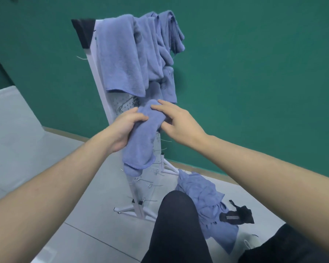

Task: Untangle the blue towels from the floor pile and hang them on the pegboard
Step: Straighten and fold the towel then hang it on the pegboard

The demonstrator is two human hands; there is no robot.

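A blue towel (pixel 141 143) hangs in front of the middle of the white pegboard (pixel 122 103), folded over at the top. My left hand (pixel 122 130) grips its left side just below the fold. My right hand (pixel 177 120) rests on its top right, fingers spread over the fold and thumb under it. Several blue towels (pixel 133 54) drape over the top of the pegboard. The floor pile of blue towels (pixel 203 200) lies at the pegboard's right foot, beside my knee.
The pegboard stands on white feet (pixel 133 209) against a green wall, with metal hooks (pixel 150 185) sticking out of its lower half. A black strap-like item (pixel 237 215) lies on the pile's right edge. My dark-trousered knee (pixel 177 215) is in front. Grey tiled floor spreads to the left.
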